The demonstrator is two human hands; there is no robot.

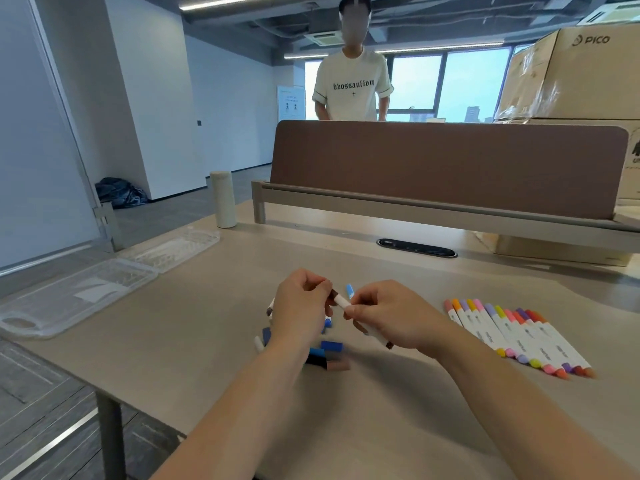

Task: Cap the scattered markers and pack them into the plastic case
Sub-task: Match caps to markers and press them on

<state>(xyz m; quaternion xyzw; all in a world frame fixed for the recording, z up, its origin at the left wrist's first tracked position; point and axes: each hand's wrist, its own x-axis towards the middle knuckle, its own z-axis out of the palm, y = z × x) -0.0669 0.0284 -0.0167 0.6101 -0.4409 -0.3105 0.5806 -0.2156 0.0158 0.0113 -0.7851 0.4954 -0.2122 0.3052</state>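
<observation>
A white-barrelled marker (370, 329) with a brown end is held tilted above the desk, a brown cap (334, 292) just at its upper tip. A row of capped markers (516, 336) is laid side by side to the right, loose caps (329, 356) and markers are scattered below, and the clear plastic case (86, 292) is spread open at far left.

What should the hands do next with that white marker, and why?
Probably push the brown cap in the left hand onto the white marker held by the right hand. The cap sits right at the marker's bare end, and the capped markers already lie in a row to the right.
</observation>
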